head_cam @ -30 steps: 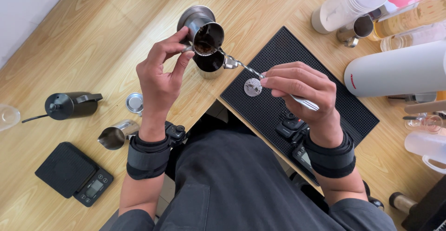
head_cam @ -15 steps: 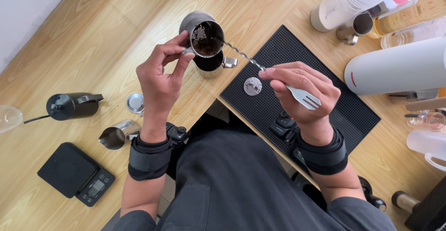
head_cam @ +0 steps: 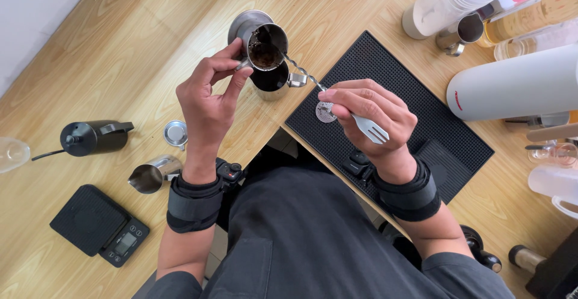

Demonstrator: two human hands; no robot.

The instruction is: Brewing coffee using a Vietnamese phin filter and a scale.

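While our left hand (head_cam: 208,103) pinches the rim of a small round steel cup filled with dark wet coffee grounds (head_cam: 267,47), thumb and forefinger closed on its near edge, we hold it tilted just above a second steel vessel with dark liquid inside (head_cam: 271,80) that stands on the pale wooden table (head_cam: 132,40). Our right hand (head_cam: 373,115) is clenched around a slim metal utensil with a twisted shaft and a fork-shaped end (head_cam: 334,97); the forked end sticks out past the fingers toward us, and the far end reaches into the grounds in the cup. Just beside that hand, a small round perforated metal disc (head_cam: 324,112) lies on the black ribbed rubber mat (head_cam: 421,103), partly hidden by our fingers. Both wrists wear broad black straps. On the table to the left we see a black gooseneck kettle (head_cam: 93,138), a small round steel lid (head_cam: 176,133) near it, a little steel pitcher (head_cam: 153,174) and a black digital scale (head_cam: 99,224), all well apart from the cup. To the right a large white cylinder lying on its side (head_cam: 512,85) rests past the mat, with a tall white tumbler (head_cam: 448,1) and a small steel jug (head_cam: 460,33) beyond it at the far edge. Whether the utensil's tip touches the bottom of the cup, we cannot tell.
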